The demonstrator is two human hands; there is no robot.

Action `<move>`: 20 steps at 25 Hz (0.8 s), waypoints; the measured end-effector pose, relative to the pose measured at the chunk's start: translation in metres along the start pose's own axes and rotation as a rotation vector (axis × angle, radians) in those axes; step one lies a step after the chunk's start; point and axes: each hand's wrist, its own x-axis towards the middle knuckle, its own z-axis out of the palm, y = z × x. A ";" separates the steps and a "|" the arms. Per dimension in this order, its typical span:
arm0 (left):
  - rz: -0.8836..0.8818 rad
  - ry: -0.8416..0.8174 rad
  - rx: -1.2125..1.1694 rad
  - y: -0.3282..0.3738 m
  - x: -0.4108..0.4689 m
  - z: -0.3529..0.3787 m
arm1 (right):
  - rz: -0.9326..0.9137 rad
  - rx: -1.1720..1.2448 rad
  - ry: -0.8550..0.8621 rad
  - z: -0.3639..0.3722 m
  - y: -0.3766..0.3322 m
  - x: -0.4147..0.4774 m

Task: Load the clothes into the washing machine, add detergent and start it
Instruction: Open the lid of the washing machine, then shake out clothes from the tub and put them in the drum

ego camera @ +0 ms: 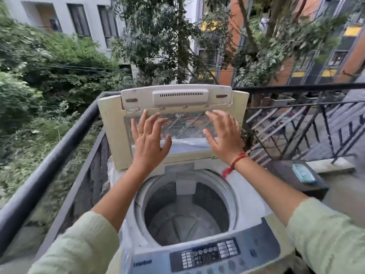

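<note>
A cream top-loading washing machine stands on a balcony with its folding lid raised upright at the back. The round drum below is open and I see no clothes in it. My left hand and my right hand are both up in front of the lid's clear panel with fingers spread; whether the fingertips touch it I cannot tell. The control panel with several buttons runs along the machine's near edge. No clothes or detergent are in view.
A black metal railing runs along the left and behind the machine. To the right stands a dark low table with a blue soap dish on it. Trees and buildings lie beyond.
</note>
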 end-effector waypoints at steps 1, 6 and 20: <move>0.019 -0.009 -0.029 0.014 -0.010 0.001 | 0.029 0.021 0.015 -0.007 0.003 -0.015; -0.012 -0.163 -0.271 0.093 -0.091 0.008 | 0.269 0.133 0.167 -0.058 0.025 -0.114; 0.384 -0.956 -0.330 0.320 -0.142 0.137 | 0.833 -0.081 0.001 -0.158 0.207 -0.351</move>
